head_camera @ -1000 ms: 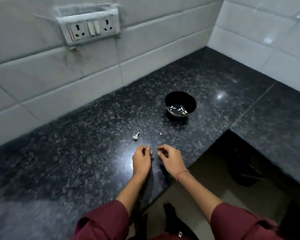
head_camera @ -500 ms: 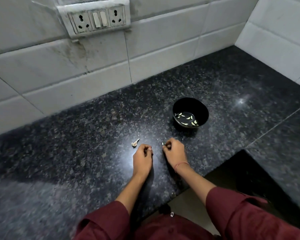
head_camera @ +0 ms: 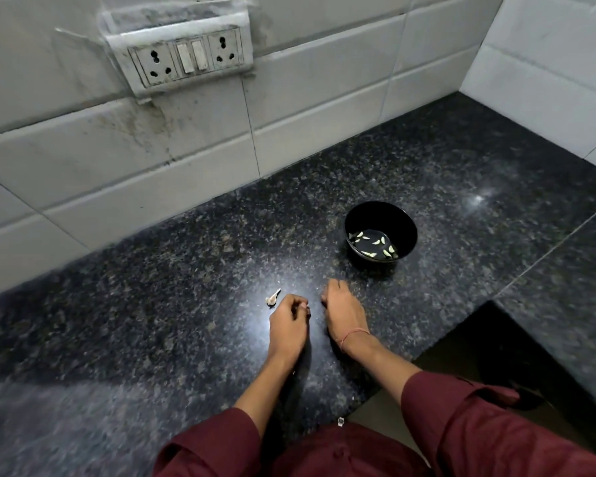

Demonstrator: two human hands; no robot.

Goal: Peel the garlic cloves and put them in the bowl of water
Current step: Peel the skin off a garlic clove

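The right hand (head_camera: 341,311) has crept toward the bowl (head_camera: 381,216) at one o'clock, peeled cloves (head_camera: 372,243) floating inside; it and the left hand (head_camera: 288,320) curled, can't tell round what, one garlic piece (head_camera: 272,298) at eleven o'clock seemingly left

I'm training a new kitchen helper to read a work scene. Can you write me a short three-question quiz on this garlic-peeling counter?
1. True or false: peeled cloves already lie in the black bowl.
2. The garlic piece on the counter lies nearest to: A the left hand, B the right hand, C the black bowl.
3. Which wrist wears the red thread?

Key: 1 true; 2 A; 3 the right wrist.
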